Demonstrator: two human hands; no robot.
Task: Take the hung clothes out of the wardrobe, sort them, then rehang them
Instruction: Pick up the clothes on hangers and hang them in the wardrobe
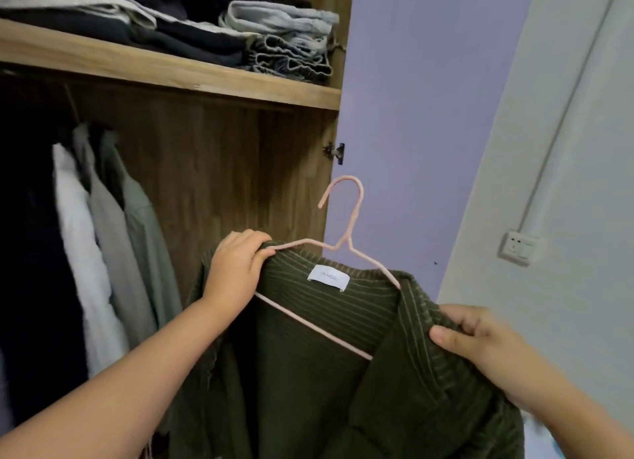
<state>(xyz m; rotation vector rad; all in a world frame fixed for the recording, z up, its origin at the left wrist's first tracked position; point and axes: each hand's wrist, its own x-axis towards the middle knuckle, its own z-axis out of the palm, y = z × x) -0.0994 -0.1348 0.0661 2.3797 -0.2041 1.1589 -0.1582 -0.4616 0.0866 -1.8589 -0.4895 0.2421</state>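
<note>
A dark green ribbed cardigan (308, 366) hangs on a pink wire hanger (346, 218) in front of the open wardrobe. My left hand (236, 269) grips its left shoulder together with the hanger's end. My right hand (480, 345) pinches the ribbed collar edge at the right shoulder. The hanger's hook points up, free of any rail. A white label (328, 277) shows inside the neck. At the left of the wardrobe hang several garments: a white one (82, 252), a grey one (113, 245), a grey-green one (151, 252) and dark ones (31, 269).
A wooden shelf (171, 70) above the hanging space holds folded dark, grey and denim clothes (281, 36). The lilac wardrobe door (411, 115) stands open to the right, with a hinge (336, 153). On the white wall is a socket (519, 247) with a cable duct.
</note>
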